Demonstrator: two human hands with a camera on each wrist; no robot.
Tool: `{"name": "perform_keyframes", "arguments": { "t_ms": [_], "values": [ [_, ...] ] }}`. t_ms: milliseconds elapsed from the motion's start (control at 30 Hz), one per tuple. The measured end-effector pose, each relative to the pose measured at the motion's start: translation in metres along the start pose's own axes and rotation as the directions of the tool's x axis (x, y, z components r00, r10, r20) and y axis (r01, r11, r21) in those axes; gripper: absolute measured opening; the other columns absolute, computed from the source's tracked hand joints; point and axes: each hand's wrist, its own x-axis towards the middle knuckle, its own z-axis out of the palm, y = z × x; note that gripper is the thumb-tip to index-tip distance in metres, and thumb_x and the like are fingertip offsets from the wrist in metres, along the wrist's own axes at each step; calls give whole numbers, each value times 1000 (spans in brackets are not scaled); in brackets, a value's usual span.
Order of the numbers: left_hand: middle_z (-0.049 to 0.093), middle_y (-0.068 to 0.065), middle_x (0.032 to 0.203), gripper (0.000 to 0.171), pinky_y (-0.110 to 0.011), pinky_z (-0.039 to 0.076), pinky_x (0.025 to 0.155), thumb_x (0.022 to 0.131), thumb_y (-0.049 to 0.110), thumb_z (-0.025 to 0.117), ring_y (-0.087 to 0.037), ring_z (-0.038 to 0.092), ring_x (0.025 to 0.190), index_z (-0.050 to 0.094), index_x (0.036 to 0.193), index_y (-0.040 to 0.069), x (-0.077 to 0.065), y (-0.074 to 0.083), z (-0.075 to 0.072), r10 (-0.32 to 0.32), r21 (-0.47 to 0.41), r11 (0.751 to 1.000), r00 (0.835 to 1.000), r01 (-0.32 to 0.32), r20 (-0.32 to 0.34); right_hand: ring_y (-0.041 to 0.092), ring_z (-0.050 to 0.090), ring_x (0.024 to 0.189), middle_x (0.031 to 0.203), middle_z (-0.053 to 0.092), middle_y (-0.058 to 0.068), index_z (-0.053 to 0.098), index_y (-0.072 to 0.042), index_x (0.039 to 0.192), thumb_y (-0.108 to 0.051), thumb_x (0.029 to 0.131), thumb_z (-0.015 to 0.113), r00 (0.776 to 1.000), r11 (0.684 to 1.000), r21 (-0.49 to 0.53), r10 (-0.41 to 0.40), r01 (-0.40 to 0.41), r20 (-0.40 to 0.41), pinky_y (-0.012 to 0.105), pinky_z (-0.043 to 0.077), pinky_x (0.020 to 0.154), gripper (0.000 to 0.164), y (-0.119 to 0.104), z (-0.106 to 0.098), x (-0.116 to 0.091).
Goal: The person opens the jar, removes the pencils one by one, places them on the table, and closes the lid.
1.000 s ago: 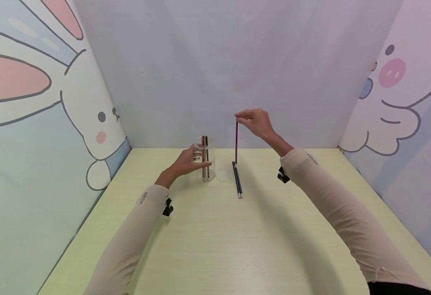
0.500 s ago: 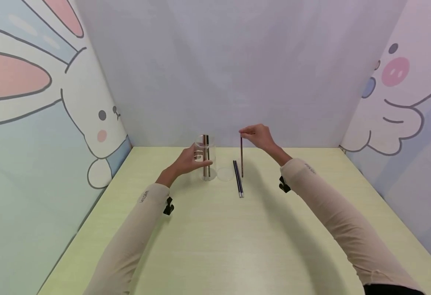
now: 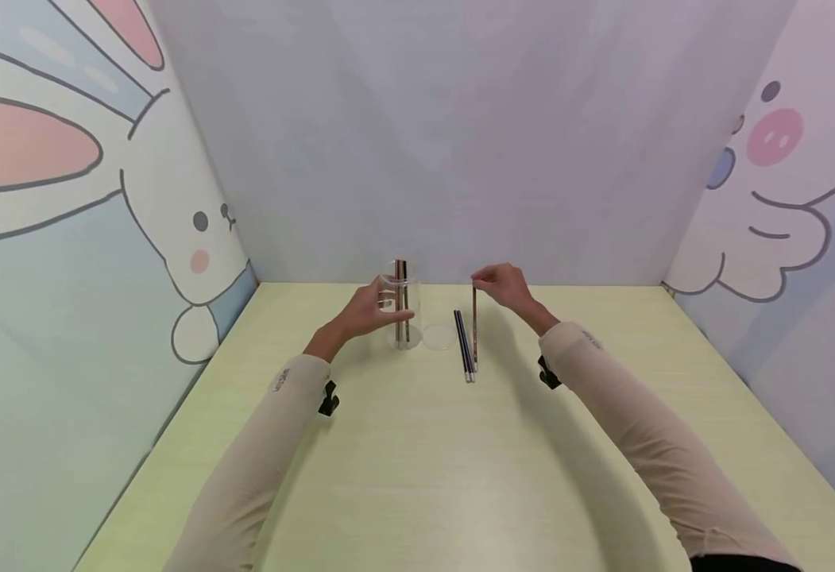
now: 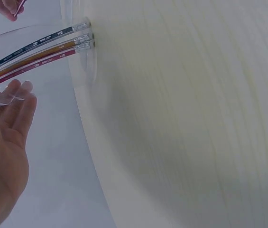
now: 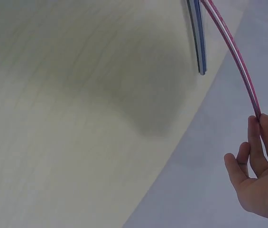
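My left hand (image 3: pixel 367 310) holds a clear cylindrical container (image 3: pixel 417 302) upright on the table, thumb on the near side and fingers behind. Inside stand pencils; the left wrist view shows a dark green pencil (image 4: pixel 34 44), an orange pencil (image 4: pixel 34 59) and a red pencil (image 4: pixel 39 64), eraser ends down. My right hand (image 3: pixel 506 286) pinches the top end of another red pencil (image 5: pixel 235 54), held nearly upright with its lower end low over the table. Just left of it, two dark blue pencils (image 3: pixel 463 345) lie side by side. Whether the held pencil touches the table I cannot tell.
A clear round disc (image 3: pixel 438 337) lies flat between the container and the dark blue pencils. Behind the pale table (image 3: pixel 417 461) rises a grey-white backdrop (image 3: pixel 446 143). Cartoon-printed panels flank both sides.
My right hand has come down and slightly right, lowering the red pencil from over the far ends of the dark blue pencils to beside them. The left hand keeps its hold on the container.
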Motion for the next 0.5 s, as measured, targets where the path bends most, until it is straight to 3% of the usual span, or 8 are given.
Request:
{"name": "perform_keyframes", "arguments": {
  "t_ms": [300,500],
  "values": [
    [60,-16,140,72,-52,50,109,90,36,84,-37,59,132,44,144,8,-1,2,-2,8,-11,1000,1000,-8,4,36,70,106,111,76,19,77,2,114,-15,101,69,998,998,-8,64,-64,13,51,55,93,22,16,22,-4],
    [58,-14,142,74,-51,49,110,91,33,83,-35,58,133,42,149,11,-2,2,-2,13,-24,1000,1000,-12,11,33,72,104,112,77,16,79,-2,113,-16,100,71,992,991,-41,127,-126,17,40,57,74,21,20,39,-5]
  ]
}}
